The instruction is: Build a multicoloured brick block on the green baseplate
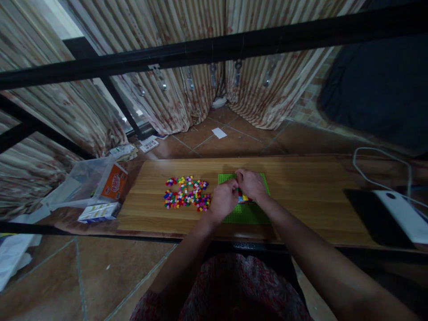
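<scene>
A green studded baseplate (249,215) lies on the wooden board, under both my hands. Coloured toy bricks (245,197) in red, yellow and blue show on it between my wrists, partly covered. My left hand (224,195) is closed over the plate's left side, its fingers curled together. My right hand (250,183) bends in from the right, fingertips pinched close to the left hand's. Whatever the fingers grip is hidden and too small to name. To the left of the plate, a spread of small loose bricks (187,194) in many colours lies on the board.
The wooden board (310,196) carries a black and white flat item (384,218) with a white cable (383,151) at its right. On the left stand a clear plastic bin (90,178) and a small box (99,212). A black metal bar (187,51) crosses in front of striped curtains (187,26).
</scene>
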Available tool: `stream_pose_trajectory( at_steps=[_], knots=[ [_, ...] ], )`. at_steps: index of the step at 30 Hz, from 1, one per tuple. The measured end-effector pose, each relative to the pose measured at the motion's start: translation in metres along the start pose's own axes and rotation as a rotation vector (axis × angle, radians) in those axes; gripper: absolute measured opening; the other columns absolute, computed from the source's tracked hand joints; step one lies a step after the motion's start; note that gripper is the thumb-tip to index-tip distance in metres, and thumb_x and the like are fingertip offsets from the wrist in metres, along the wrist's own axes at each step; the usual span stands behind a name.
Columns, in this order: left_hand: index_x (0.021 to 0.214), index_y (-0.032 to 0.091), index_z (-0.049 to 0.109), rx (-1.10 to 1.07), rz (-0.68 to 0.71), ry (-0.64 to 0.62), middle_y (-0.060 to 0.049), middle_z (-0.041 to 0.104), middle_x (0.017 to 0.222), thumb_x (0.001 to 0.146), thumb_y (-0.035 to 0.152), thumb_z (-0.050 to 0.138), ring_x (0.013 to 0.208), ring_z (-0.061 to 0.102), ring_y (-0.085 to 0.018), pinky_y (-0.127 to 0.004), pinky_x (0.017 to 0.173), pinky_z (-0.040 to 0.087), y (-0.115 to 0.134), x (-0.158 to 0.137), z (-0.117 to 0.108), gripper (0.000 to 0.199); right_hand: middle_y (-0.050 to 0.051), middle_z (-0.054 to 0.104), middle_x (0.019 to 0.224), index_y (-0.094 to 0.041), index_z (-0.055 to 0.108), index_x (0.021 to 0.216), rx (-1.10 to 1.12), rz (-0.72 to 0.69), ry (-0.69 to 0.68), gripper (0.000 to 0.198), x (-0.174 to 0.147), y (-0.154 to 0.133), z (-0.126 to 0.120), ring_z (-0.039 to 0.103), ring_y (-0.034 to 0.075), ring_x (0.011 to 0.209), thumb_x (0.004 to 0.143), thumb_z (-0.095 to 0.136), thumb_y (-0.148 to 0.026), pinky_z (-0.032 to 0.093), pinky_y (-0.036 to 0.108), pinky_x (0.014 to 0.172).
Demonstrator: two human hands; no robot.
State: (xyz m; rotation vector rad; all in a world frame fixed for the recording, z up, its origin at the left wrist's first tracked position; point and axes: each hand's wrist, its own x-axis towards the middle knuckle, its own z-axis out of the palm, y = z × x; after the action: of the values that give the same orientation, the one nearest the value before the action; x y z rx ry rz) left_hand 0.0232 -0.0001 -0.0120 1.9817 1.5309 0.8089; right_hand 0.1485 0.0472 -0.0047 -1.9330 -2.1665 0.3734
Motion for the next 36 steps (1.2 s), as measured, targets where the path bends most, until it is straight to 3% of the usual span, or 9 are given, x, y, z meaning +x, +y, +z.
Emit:
stream_pose_trajectory(
  at_steps=[9,16,22,29,36],
  knots=[
    [0.083,0.022,0.070,-0.053,-0.026,0.032,0.000,0.072,0.083,0.076,0.005,0.050,0.078,0.064,-0.013,-0.024,0.078,0.050,0.000,-0.002,0.004,0.027,0.007,0.074,0.103,-0.024,0.067,0.113,0.045,-0.001,-0.001,0.035,0.001,0.002,0.002,0.068,0.022,0.095,0.094,0.038,-0.025,0.047,0.030,0.082],
    [0.077,0.020,0.067,-0.099,-0.076,0.103,-0.002,0.071,0.084,0.078,0.007,0.051,0.079,0.064,-0.013,-0.025,0.079,0.050,0.005,-0.008,0.009,0.021,0.008,0.074,0.104,-0.023,0.067,0.112,0.074,0.002,0.007,0.034,0.000,0.001,0.001,0.068,0.023,0.096,0.093,0.039,-0.024,0.047,0.031,0.085],
    [0.083,0.020,0.065,-0.177,-0.125,0.171,-0.001,0.070,0.085,0.079,0.009,0.054,0.080,0.065,-0.013,-0.026,0.080,0.051,0.000,-0.011,0.017,0.016,0.006,0.074,0.103,-0.024,0.068,0.110,0.162,0.007,0.020,0.033,0.002,0.004,0.003,0.068,0.022,0.096,0.089,0.042,-0.021,0.048,0.033,0.088],
    [0.084,0.019,0.062,-0.371,-0.203,0.197,-0.001,0.069,0.083,0.079,0.013,0.056,0.076,0.065,-0.012,-0.024,0.074,0.052,-0.009,-0.011,0.028,0.010,0.002,0.074,0.102,-0.021,0.065,0.113,0.693,-0.206,-0.062,0.040,0.005,0.031,0.005,0.067,0.017,0.097,0.075,0.052,-0.012,0.049,0.033,0.093],
    [0.082,0.019,0.061,-0.410,-0.187,0.212,0.000,0.068,0.081,0.078,0.014,0.057,0.076,0.064,-0.012,-0.023,0.074,0.051,-0.014,-0.011,0.032,0.007,0.003,0.072,0.111,-0.024,0.066,0.112,0.725,-0.356,-0.180,0.048,0.005,0.041,0.001,0.065,0.022,0.107,0.065,0.068,-0.013,0.045,0.039,0.101]
  ],
)
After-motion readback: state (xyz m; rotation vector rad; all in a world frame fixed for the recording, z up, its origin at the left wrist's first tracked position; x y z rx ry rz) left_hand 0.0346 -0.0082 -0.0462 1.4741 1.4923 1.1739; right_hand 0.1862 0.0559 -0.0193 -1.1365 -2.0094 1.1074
